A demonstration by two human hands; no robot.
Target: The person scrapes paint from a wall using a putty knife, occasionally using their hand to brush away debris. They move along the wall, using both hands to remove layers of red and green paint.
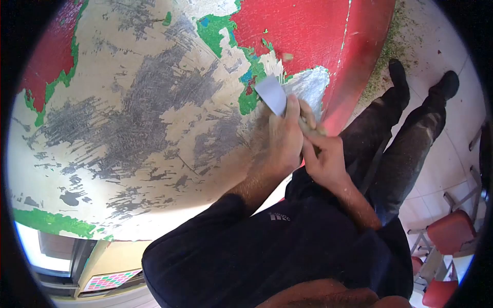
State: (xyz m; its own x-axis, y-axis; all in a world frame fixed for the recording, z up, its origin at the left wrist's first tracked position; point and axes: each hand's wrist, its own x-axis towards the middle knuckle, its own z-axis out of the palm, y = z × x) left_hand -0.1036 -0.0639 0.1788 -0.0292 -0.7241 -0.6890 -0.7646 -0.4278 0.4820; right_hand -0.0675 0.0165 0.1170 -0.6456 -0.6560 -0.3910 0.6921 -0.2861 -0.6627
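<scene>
Paint scraping, it seems, is in hand.
Left hand (pixel 287 137) and right hand (pixel 327 160) both grip the scraper (pixel 273 98) with closed fingers, its blade (pixel 270 94) beside green paint (pixel 248 103) on the curved surface (pixel 154 97); contact is unclear. The next stroke likely calls for a low angle and even pressure.

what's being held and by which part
A flat-bladed grey metal scraper with a pale handle: the left hand holds it near the blade's base, the right hand by the handle.
</scene>
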